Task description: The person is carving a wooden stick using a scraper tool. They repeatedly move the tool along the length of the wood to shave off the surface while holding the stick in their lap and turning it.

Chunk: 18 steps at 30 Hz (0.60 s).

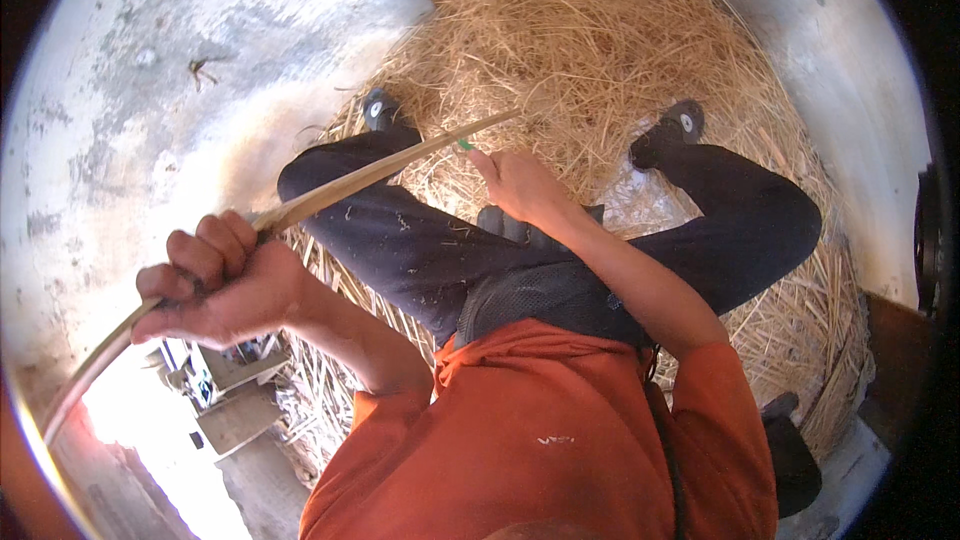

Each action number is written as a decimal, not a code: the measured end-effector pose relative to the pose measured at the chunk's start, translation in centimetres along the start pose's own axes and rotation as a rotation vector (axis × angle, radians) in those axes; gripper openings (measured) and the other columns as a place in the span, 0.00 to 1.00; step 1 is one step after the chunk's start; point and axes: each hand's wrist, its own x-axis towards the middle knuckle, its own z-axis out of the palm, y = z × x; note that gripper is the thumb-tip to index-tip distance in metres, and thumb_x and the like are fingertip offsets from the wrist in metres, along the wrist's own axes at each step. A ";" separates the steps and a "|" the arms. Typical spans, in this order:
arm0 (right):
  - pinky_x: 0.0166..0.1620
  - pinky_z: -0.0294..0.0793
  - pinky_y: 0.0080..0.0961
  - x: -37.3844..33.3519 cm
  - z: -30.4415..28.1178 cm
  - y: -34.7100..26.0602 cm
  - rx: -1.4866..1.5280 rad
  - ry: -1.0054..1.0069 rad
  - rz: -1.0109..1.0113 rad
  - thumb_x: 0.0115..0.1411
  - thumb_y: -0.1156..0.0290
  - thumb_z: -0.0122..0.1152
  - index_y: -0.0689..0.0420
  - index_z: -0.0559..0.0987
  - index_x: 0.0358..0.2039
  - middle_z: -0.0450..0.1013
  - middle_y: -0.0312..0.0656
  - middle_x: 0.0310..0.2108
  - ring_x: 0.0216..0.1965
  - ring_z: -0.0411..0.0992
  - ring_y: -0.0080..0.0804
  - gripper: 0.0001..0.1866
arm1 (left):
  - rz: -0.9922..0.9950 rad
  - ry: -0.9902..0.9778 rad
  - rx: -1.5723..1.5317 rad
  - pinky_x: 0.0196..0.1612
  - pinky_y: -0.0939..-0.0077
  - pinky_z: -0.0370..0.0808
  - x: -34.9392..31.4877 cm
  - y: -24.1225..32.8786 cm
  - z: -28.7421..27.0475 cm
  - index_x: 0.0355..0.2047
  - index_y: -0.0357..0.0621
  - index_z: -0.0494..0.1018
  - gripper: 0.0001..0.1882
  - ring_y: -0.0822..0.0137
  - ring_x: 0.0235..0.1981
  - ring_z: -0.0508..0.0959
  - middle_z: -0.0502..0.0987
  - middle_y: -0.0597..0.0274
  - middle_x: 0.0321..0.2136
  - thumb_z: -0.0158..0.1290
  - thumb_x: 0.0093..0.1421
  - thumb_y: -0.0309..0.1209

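Note:
A long, pale strip that looks like split bamboo [375, 172] runs slantwise from the lower left up to the middle of the view. My left hand [225, 275] is closed round it, and its near end bends down past the fist toward the left rim. Close to the strip's tapered far end is my right hand [522, 185], its fingers curled. A small green piece [465, 144] shows at the right fingertips, touching or just below the strip. The rest of what this hand holds is hidden.
My legs in dark trousers [735, 205] are bent outward, with dark shoes [678, 126]. Thin, straw-like shavings [580, 30] pile up in front and around me. A stained pale wall [130, 140] rises at left, and another pale surface [840, 110] at right. Several small objects [205, 375] lie lower left.

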 end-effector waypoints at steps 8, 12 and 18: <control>0.36 0.71 0.42 1.6 0.2 12.5 -0.506 -0.040 0.044 0.63 0.58 0.37 0.62 0.76 0.35 0.73 0.55 0.26 0.30 0.74 0.49 0.23 | -0.056 -0.215 -0.210 0.11 0.82 0.37 -1.5 0.8 1.3 0.17 0.52 0.51 0.26 0.80 0.09 0.40 0.46 0.73 0.08 0.36 0.59 0.58; 0.37 0.71 0.44 1.6 -1.3 22.1 -0.524 -0.105 0.387 0.63 0.56 0.35 0.58 0.75 0.40 0.73 0.54 0.29 0.32 0.73 0.50 0.23 | -0.049 -0.156 -0.129 0.11 0.82 0.38 -0.9 0.4 1.3 0.17 0.52 0.50 0.26 0.80 0.09 0.40 0.46 0.73 0.08 0.36 0.59 0.58; 0.31 0.70 0.37 2.3 -2.9 4.3 0.034 -0.089 0.138 0.64 0.46 0.29 0.64 0.76 0.30 0.69 0.52 0.19 0.23 0.71 0.39 0.34 | -0.087 -0.231 -0.185 0.12 0.82 0.38 0.4 -0.5 -0.3 0.16 0.53 0.49 0.26 0.80 0.10 0.40 0.45 0.74 0.08 0.37 0.59 0.58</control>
